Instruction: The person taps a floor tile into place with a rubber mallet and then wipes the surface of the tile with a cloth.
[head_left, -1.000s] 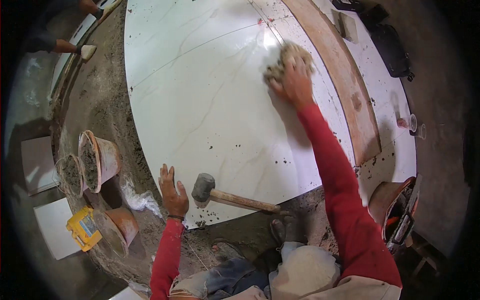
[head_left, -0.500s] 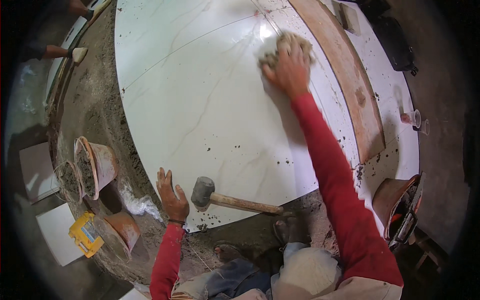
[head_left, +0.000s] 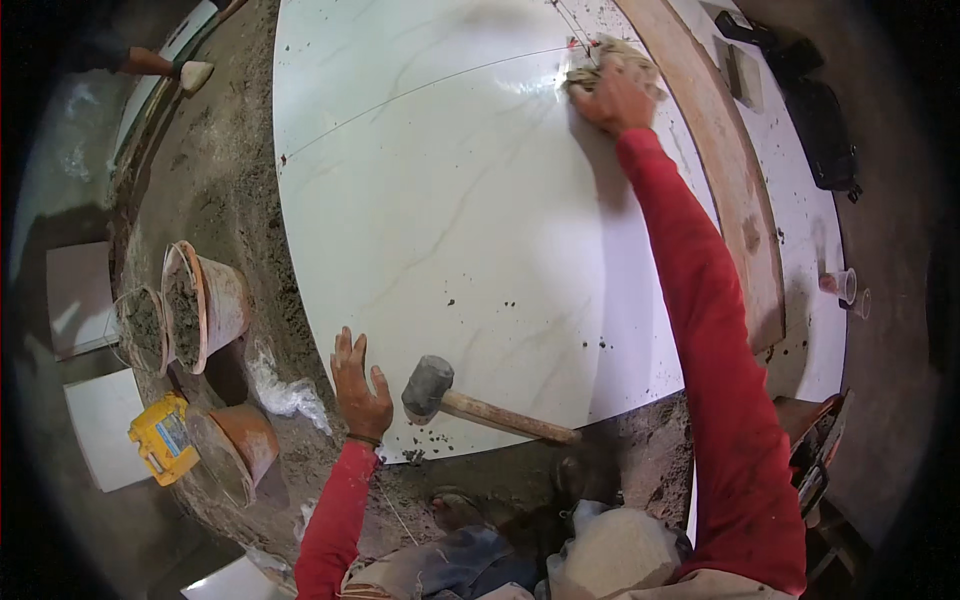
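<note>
My right hand (head_left: 618,98) presses a crumpled beige rag (head_left: 642,68) onto the large white marbled tile (head_left: 450,160), near a tile joint at the far right. At the tile's near left edge, my left hand (head_left: 360,390) rests with its fingers spread and nothing in it. Just right of that hand lies a rubber mallet (head_left: 430,385) with a dark grey head and wooden handle, the handle's end reaching past the tile's near edge. Dark crumbs of mortar are scattered around the mallet and over the tile.
Mortar-filled buckets (head_left: 222,310), a tipped bucket (head_left: 252,440), a yellow box (head_left: 165,440) and crumpled plastic film (head_left: 285,390) lie to the left. A wooden board (head_left: 735,200), plastic cups (head_left: 846,286) and a black case (head_left: 820,130) are at right. Another person's foot (head_left: 195,75) stands far left.
My right hand has slid the rag farther away and slightly right over the tile. My left hand stays at the near left edge. The whole view has shifted a little.
</note>
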